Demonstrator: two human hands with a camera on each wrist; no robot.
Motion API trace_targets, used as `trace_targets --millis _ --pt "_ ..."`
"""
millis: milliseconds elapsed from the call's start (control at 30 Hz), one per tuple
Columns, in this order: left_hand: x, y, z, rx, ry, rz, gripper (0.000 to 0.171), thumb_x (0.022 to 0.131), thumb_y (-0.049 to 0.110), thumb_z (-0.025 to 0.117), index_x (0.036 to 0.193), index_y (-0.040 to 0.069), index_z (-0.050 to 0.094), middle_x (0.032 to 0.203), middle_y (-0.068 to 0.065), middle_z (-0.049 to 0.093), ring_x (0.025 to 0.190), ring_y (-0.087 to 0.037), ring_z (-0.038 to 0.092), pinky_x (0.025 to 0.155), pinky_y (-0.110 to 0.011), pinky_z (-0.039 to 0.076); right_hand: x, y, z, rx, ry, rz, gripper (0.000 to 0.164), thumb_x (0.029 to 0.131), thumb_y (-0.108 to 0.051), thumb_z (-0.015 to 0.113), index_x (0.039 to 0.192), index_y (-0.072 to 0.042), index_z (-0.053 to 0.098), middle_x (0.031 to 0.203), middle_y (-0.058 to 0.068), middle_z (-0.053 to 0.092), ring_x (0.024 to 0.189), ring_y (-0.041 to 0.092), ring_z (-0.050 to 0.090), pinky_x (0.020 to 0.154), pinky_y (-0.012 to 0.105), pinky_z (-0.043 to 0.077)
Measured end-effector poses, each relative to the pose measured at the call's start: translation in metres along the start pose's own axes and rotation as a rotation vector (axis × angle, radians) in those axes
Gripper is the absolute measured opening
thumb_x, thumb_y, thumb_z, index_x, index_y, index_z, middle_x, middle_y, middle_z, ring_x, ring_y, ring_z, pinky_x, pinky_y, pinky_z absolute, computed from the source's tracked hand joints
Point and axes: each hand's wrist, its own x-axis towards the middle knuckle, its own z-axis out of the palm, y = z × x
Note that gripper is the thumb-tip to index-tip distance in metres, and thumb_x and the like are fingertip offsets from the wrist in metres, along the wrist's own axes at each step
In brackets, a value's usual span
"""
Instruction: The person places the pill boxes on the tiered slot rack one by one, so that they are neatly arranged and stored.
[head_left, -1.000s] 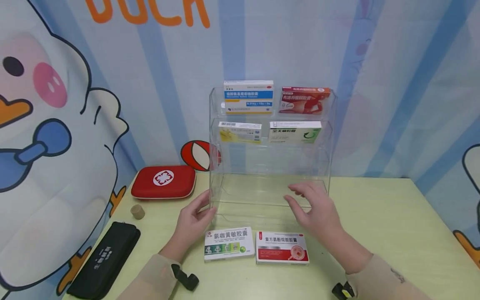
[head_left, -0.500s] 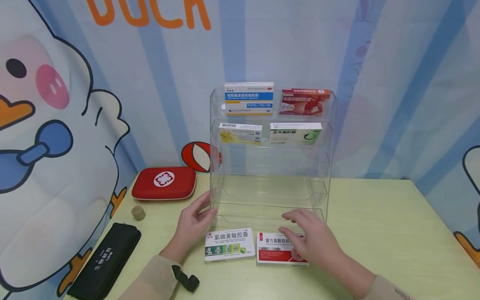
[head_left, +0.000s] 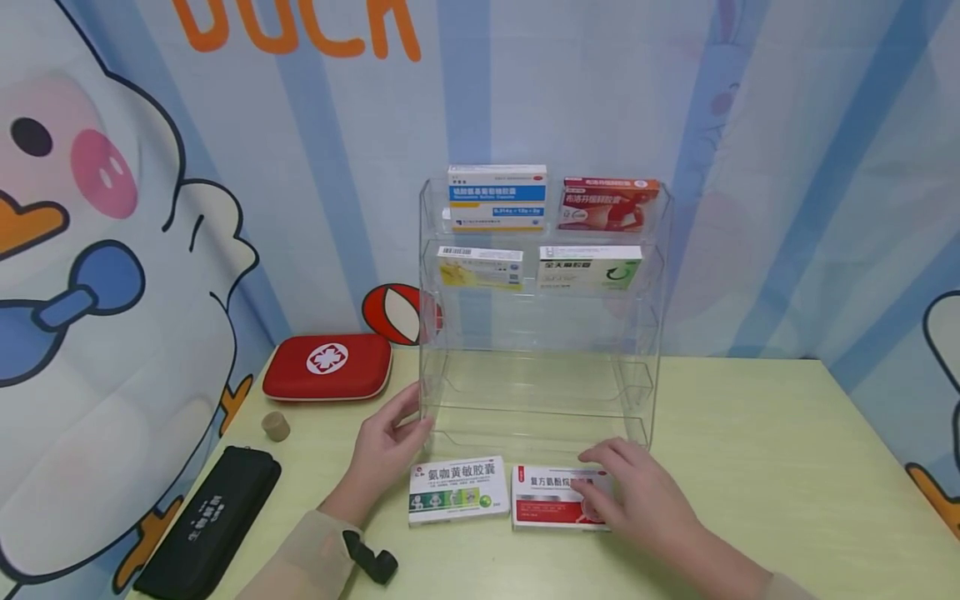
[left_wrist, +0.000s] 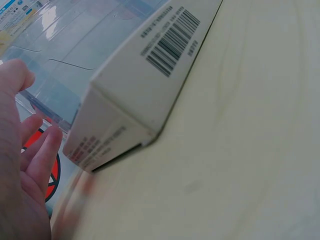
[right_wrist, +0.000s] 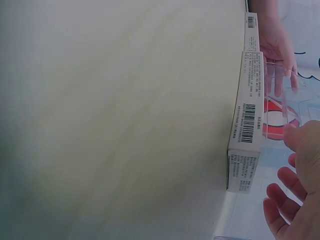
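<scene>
My left hand (head_left: 390,433) rests against the lower left side of a clear acrylic display rack (head_left: 540,379), its fingers fairly straight in the left wrist view. My right hand (head_left: 648,500) hovers over the right end of a red-and-white medicine box (head_left: 551,508). Its thumb and fingers are apart, and the right wrist view shows a gap between the hand (right_wrist: 300,185) and the nearer medicine box (right_wrist: 245,115). To the left lies a green-and-white medicine box (head_left: 459,492). Both boxes lie on the table before the rack.
On the upper tiers stand a blue-and-white box (head_left: 497,198), a red box (head_left: 607,205), a yellow-and-white box (head_left: 480,268) and a green-white box (head_left: 590,268). A red first-aid case (head_left: 327,367), a small cork-like cylinder (head_left: 275,426) and a black zip case (head_left: 210,521) lie left.
My right hand has come down from the rack's lower right part to the red-and-white medicine box. The left hand has stayed at the rack's side, and the boxes have not moved.
</scene>
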Motion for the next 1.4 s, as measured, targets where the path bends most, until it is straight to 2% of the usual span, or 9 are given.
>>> trace_targets --millis 400,733,1033,1200,1300,1400 --pt "0.0 -0.001 0.0 -0.003 0.001 -0.004 0.062 0.103 0.014 0.077 0.16 0.029 0.057 0.162 -0.002 0.063 0.146 -0.029 0.066 0.108 -0.028 0.062 -0.011 -0.001 -0.004 -0.061 -0.172 0.143 0.038 0.085 -0.034 0.096 0.116 -0.021 0.077 0.117 -0.008 0.07 0.105 0.01 0.066 0.092 0.036 0.067" --pt "0.0 -0.001 -0.001 -0.003 0.0 -0.002 0.062 0.104 0.014 0.077 0.161 0.029 0.057 0.163 -0.003 0.062 0.146 -0.03 0.066 0.108 -0.029 0.061 -0.013 0.001 -0.007 -0.035 -0.308 0.252 0.039 0.091 -0.039 0.091 0.124 -0.025 0.075 0.127 -0.007 0.071 0.11 0.013 0.07 0.1 0.044 0.067" --pt "0.0 0.0 0.0 -0.014 -0.001 -0.012 0.063 0.104 0.014 0.077 0.161 0.03 0.057 0.163 -0.002 0.062 0.146 -0.029 0.065 0.108 -0.029 0.061 -0.018 0.006 -0.013 -0.018 -0.369 0.276 0.046 0.095 -0.047 0.085 0.133 -0.023 0.074 0.131 -0.006 0.075 0.119 0.019 0.073 0.106 0.048 0.065" --pt "0.0 0.001 0.0 -0.023 -0.007 -0.02 0.062 0.104 0.014 0.077 0.161 0.029 0.057 0.163 -0.002 0.062 0.147 -0.03 0.065 0.108 -0.028 0.061 -0.018 0.006 -0.014 -0.005 -0.408 0.308 0.045 0.095 -0.047 0.086 0.132 -0.023 0.073 0.127 -0.007 0.075 0.113 0.014 0.071 0.105 0.047 0.066" --pt "0.0 0.0 -0.001 -0.02 -0.009 -0.025 0.063 0.104 0.015 0.077 0.162 0.028 0.056 0.164 -0.003 0.061 0.147 -0.03 0.065 0.109 -0.028 0.061 -0.019 0.006 -0.014 -0.005 -0.389 0.3 0.045 0.094 -0.044 0.087 0.13 -0.023 0.073 0.123 -0.008 0.073 0.106 0.01 0.068 0.101 0.043 0.067" --pt "0.001 -0.001 -0.001 -0.015 -0.01 -0.02 0.063 0.104 0.015 0.077 0.162 0.027 0.055 0.164 -0.004 0.061 0.146 -0.03 0.065 0.109 -0.029 0.061 -0.022 0.006 -0.014 -0.003 -0.336 0.27 0.047 0.093 -0.042 0.089 0.131 -0.021 0.072 0.122 -0.008 0.072 0.102 0.008 0.066 0.096 0.04 0.068"
